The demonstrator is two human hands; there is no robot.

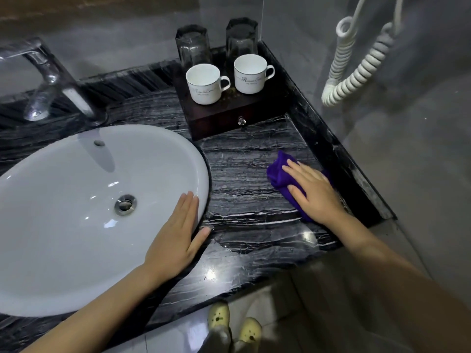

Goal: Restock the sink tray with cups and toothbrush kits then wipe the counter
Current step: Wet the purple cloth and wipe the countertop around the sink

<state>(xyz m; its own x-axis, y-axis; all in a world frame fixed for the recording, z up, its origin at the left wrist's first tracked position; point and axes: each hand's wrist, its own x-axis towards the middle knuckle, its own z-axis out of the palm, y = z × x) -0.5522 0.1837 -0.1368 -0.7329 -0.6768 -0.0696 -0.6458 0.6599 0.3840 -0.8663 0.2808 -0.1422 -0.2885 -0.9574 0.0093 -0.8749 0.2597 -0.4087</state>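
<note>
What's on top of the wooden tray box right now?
Two white cups in front, two dark glasses behind them. No toothbrush kits show on top. Its drawer is closed, so the inside is hidden.

Left hand [175, 238] and right hand [313, 189], both flat, palm-down, fingers straight.

1 head cam, wide-angle, faces fwd/down, close over counter [242, 174] + sink [51, 225].

The sink [63, 200] sits left in the counter [249, 154], faucet [51, 80] behind it; right of it, in the back corner, stands the tray [216, 123] — two cups [204, 84] (side by side) before two glasses [193, 45] on it — and the cloth [279, 174] lies before the tray under the right hand [313, 189].
</note>
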